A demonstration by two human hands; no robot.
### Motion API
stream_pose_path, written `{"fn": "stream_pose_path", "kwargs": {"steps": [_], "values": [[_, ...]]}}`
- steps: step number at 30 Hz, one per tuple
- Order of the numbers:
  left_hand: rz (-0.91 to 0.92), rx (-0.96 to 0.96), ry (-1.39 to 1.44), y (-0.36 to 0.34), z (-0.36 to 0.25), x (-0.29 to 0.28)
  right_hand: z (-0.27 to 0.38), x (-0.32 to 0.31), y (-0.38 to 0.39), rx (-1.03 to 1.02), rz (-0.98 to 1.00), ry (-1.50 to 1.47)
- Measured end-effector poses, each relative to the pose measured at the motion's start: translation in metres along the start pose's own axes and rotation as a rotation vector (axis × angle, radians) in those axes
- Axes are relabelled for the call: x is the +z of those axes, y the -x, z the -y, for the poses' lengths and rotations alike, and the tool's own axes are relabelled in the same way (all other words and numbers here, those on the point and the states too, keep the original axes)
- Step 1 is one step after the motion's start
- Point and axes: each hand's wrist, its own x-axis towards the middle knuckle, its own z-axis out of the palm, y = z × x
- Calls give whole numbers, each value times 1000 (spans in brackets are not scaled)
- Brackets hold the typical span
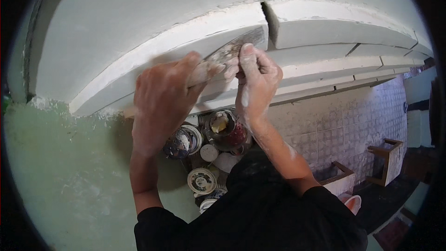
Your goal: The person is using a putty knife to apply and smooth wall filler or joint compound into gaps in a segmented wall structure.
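Observation:
My left hand point(160, 95) is wrapped round the pale handle of a putty knife point(254, 36). Its wide blade, smeared with grey-white filler, lies close to the face of a white block point(172, 49), near a dark gap that parts it from another white block point(334, 32). The thumb and fingers of my right hand point(258, 83) pinch at the lower edge of the blade. White dust or paste coats both hands. Whether some filler sits between the right fingertips I cannot make out.
Below my hands stand several paint tins and lidded tubs point(202, 181), with a dark round container point(227, 132) beside them. A pale green wall point(69, 172) is at left. Further right are a tiled surface point(334, 116), wooden frames point(385, 162) and a bucket point(353, 203).

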Motion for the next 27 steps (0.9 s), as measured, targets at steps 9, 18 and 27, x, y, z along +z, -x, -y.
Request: {"fn": "stream_pose_path", "kwargs": {"steps": [9, 18, 27], "values": [[47, 73, 198, 1, -9, 2, 7, 0, 2, 17, -92, -184], [515, -3, 492, 72, -26, 59, 0, -79, 85, 378, 225, 82], [-503, 403, 194, -23, -16, 53, 15, -218, 81, 206, -238, 294]]}}
